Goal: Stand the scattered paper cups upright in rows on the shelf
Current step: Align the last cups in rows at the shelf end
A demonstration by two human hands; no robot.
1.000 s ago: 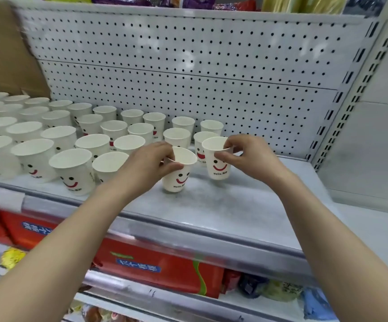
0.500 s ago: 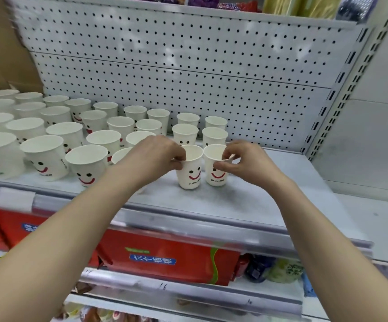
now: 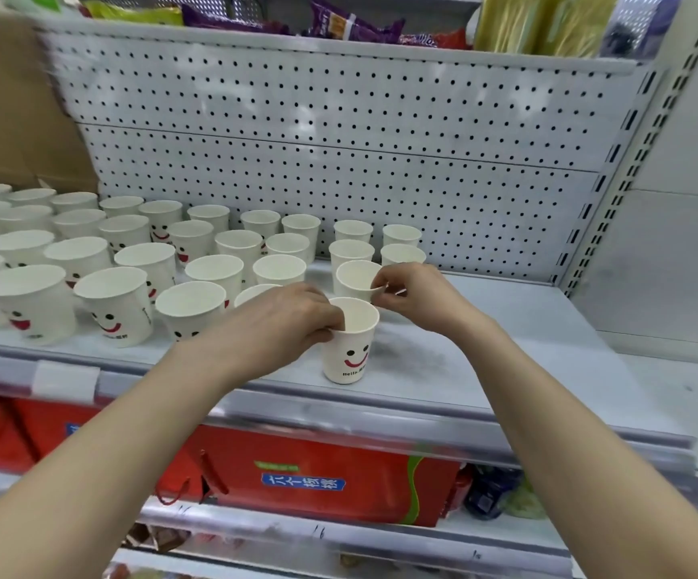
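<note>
Nearest, the left hand (image 3: 284, 323) pinches the rim of 1 smiley cup (image 3: 349, 353), upright at the shelf's (image 3: 485, 348) front. Just behind it, the right hand (image 3: 416, 296) pinches the second cup (image 3: 355, 280) by its rim. Rows of upright cups (image 3: 121, 302) stand to the left.

Purple snack packets (image 3: 351, 25) lie above the white pegboard panel (image 3: 338, 160), a brown cardboard box (image 3: 9, 119) stands left of it, and a red gift box (image 3: 318, 478) sits below.
</note>
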